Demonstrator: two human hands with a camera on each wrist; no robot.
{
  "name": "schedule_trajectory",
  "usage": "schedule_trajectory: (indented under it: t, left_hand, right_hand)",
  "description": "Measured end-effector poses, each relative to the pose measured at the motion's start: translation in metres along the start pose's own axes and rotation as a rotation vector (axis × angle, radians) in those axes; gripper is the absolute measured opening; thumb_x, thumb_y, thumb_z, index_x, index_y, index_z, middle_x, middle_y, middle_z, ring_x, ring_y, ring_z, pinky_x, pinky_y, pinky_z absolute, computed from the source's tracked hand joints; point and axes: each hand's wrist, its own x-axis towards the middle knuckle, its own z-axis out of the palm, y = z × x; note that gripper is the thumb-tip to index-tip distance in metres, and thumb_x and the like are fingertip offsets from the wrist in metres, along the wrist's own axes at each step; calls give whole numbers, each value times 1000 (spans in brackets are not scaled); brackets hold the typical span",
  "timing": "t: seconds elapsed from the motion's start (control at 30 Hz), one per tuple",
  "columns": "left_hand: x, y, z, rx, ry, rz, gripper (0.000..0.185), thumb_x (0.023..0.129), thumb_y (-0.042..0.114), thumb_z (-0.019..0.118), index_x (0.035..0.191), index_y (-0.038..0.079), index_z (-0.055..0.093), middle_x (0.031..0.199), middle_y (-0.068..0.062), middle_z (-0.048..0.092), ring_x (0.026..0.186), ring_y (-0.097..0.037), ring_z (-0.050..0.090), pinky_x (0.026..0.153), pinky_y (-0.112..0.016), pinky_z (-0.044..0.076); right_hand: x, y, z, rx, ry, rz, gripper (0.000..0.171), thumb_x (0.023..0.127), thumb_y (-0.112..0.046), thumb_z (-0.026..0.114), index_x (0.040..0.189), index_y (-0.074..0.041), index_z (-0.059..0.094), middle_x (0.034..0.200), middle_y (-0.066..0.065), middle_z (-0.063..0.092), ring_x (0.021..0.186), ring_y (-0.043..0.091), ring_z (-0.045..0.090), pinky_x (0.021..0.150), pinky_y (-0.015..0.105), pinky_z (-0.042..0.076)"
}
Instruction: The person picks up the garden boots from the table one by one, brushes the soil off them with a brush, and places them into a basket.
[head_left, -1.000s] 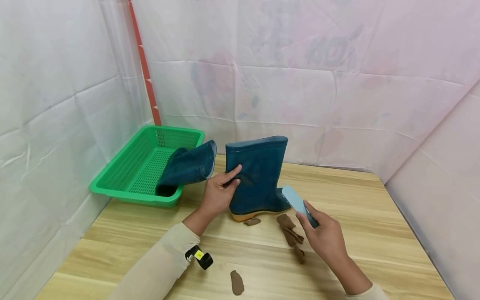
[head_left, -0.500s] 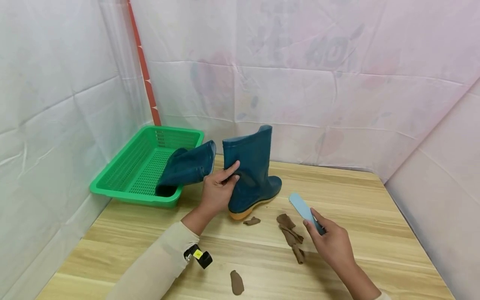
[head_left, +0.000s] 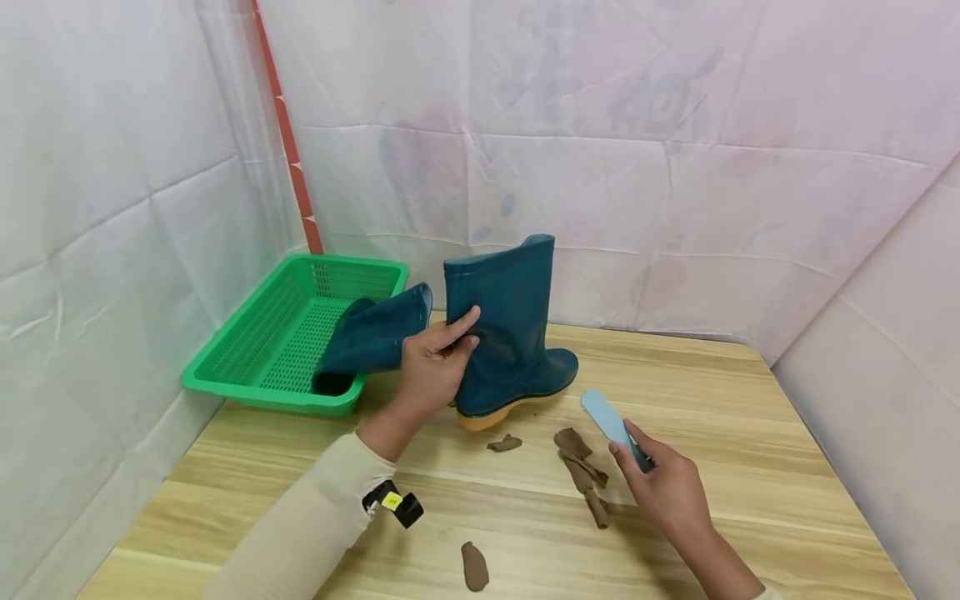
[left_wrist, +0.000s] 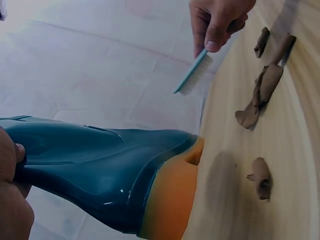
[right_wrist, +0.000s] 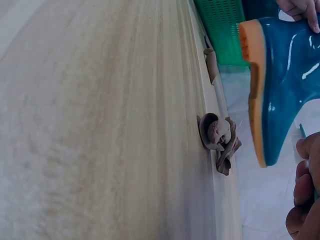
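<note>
A dark teal rubber boot (head_left: 510, 333) with a tan sole stands tilted on the wooden table, its toe raised. My left hand (head_left: 435, 362) grips its shaft near the heel side. In the left wrist view the boot (left_wrist: 110, 170) fills the lower left and its tan sole (left_wrist: 170, 200) faces the table. My right hand (head_left: 663, 487) holds a light blue brush (head_left: 607, 421) by its handle, just right of the boot's toe and apart from it. The same brush (left_wrist: 192, 72) shows bristles in the left wrist view. A second teal boot (head_left: 375, 337) lies in a green basket.
The green perforated basket (head_left: 277, 333) sits at the table's back left. Brown mud-like scraps (head_left: 581, 471) lie in front of the boot, with one more scrap (head_left: 474, 567) nearer me. White sheeting walls the table on three sides.
The left hand has turned the boot and lifted it higher, so the toe now points right and sits off the table. The right hand with the brush has drawn back slightly toward me.
</note>
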Motion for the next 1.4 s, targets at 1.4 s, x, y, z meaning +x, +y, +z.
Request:
schedule_trajectory:
  t: [1.4]
  left_hand:
    - [95, 45, -72, 11, 168, 96, 41, 90, -10, 73, 129, 1, 66, 56, -9, 42, 46, -13, 29, 49, -25, 27]
  right_hand:
    - [-3, 4, 11, 7, -17, -4, 49, 98, -27, 74, 136, 1, 64, 99, 24, 74, 53, 10, 48, 43, 26, 36]
